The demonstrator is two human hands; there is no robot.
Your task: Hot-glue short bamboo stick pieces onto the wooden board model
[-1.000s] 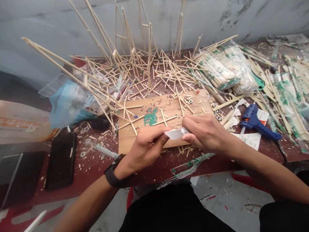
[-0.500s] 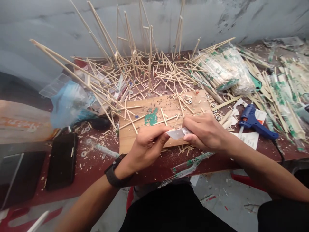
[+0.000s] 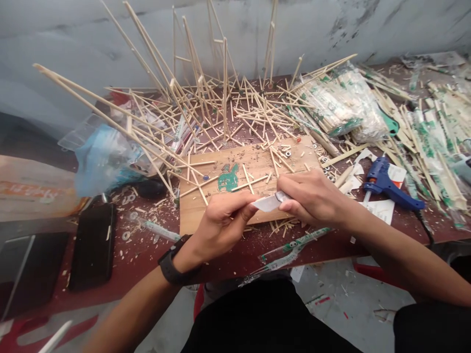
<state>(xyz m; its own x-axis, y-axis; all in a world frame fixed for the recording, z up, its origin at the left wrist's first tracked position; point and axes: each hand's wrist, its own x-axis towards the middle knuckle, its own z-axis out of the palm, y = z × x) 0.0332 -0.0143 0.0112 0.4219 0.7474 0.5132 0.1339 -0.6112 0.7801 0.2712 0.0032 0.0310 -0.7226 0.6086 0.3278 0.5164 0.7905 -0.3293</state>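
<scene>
My right hand [image 3: 309, 198] is closed round a utility knife [image 3: 268, 203], whose wide metal blade points left. My left hand [image 3: 228, 218], with a black watch on the wrist, is closed in a pinch at the blade's tip. Whatever sits between its thumb and finger is too small or hidden to make out. Both hands hover over the front edge of a wooden board [image 3: 195, 219] with a green rabbit-like print. Crossed bamboo stick pieces [image 3: 248, 179] lie on the board just beyond my hands.
Tall frames of joined bamboo sticks [image 3: 225, 93] stand at the back. A blue glue gun [image 3: 390, 184] rests at right, near packs of wrapped chopsticks [image 3: 331, 103]. A black phone [image 3: 91, 246] and a blue plastic bag [image 3: 99, 162] are at left. Shavings litter the red table [image 3: 147, 264].
The camera view has shifted slightly. The knife blade has tilted a little at my left fingertips; both hands keep nearly the same place and grip.
</scene>
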